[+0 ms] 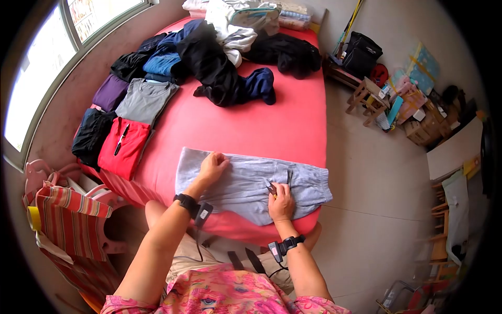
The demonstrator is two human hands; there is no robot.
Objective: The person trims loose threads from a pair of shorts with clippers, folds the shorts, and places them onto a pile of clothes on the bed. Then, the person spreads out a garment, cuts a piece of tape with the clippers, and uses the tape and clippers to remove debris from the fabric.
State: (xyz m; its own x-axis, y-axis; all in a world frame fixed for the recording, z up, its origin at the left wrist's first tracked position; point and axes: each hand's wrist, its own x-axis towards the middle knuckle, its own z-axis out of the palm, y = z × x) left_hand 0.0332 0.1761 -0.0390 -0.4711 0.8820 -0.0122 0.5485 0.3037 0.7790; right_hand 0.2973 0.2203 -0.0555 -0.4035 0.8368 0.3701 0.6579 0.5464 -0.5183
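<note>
Here on the near edge of the pink bed (209, 131), a pair of light grey pants (240, 178) lies lengthwise from left to right, and the left hand (213, 166) is down on its far edge towards the left end, fingers curled, though whether they pinch the cloth I cannot tell. Over to the right, the right hand (281, 201) bends its fingers around a small dark-tipped tool (272, 190) held just above or against the fabric, near the gathered waistband (323, 185), while a folded red shirt (124, 146) with a black pen (122, 139) on top sits on the bed's left side, near a folded grey shirt (146, 100)!
</note>
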